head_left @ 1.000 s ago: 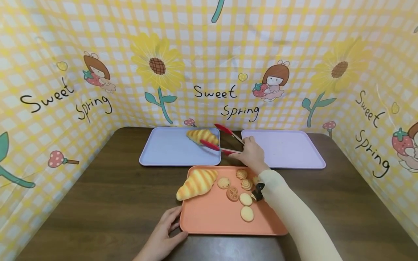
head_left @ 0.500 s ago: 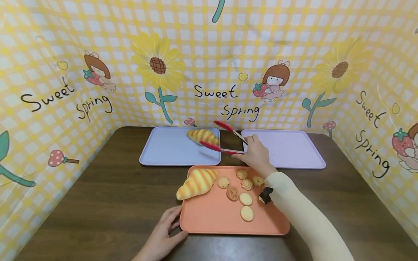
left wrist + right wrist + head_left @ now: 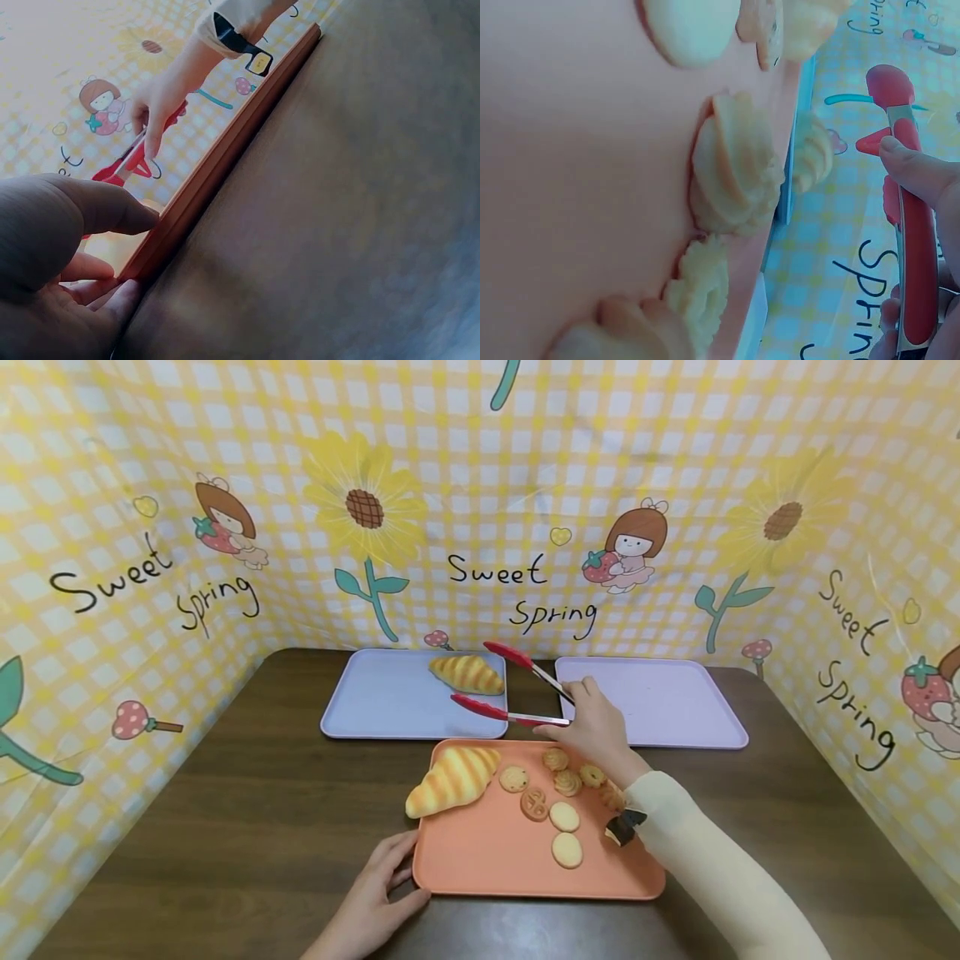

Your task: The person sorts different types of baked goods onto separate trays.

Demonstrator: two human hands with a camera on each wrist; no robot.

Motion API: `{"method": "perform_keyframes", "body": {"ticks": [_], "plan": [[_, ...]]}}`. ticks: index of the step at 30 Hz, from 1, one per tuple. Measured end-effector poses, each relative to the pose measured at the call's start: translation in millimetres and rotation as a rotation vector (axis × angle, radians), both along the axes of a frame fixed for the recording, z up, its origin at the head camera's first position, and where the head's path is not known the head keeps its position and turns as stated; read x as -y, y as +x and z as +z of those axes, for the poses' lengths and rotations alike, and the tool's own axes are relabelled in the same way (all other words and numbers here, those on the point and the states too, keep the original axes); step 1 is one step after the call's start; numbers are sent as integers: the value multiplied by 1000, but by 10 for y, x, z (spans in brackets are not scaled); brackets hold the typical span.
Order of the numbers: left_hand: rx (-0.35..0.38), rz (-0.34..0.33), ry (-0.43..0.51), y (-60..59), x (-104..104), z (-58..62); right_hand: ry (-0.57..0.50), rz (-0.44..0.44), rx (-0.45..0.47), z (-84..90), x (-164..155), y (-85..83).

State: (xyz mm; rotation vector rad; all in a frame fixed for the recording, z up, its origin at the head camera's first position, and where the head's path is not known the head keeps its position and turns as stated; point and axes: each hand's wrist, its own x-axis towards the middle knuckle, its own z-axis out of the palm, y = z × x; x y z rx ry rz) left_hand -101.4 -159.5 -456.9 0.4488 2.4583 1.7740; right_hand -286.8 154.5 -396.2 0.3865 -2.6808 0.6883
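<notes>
My left hand (image 3: pixel 371 893) holds the near left corner of the orange tray (image 3: pixel 480 868), thumb and fingers at its rim. My right hand (image 3: pixel 600 727) grips red-tipped metal tongs (image 3: pixel 480 705), whose arms are spread with nothing between them. One tip is over the right part of the blue tray (image 3: pixel 375 702), near a small croissant (image 3: pixel 467 674) lying there. In the right wrist view the tongs' red handle (image 3: pixel 919 277) is within the fingers. A larger croissant (image 3: pixel 453 781) rests across the orange tray's far left corner.
Several cookies lie on the orange tray: round plain ones (image 3: pixel 567 850), a pretzel-shaped one (image 3: pixel 534 804) and swirled ones (image 3: pixel 567 782). A lilac tray (image 3: pixel 675 702) is at the back right. A patterned cloth (image 3: pixel 480 485) surrounds the wooden table (image 3: pixel 247 827).
My right hand has drawn back to the right and slightly nearer with the tongs, whose tips have spread farther apart. The small croissant stays on the blue tray. My left hand stays put.
</notes>
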Motion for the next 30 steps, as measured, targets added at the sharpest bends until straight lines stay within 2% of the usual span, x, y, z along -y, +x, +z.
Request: {"method": "perform_keyframes", "body": {"ticks": [7,20,30], "plan": [[19,-8,-7,-5,16,2,19,55,-52,-2,-70,127],[11,-7,-14,-17,19,8,-9,120,-60,-31,-222,327],[12,-4,-11,-3,12,17,54,252,-139,-62,-350,432]]}}
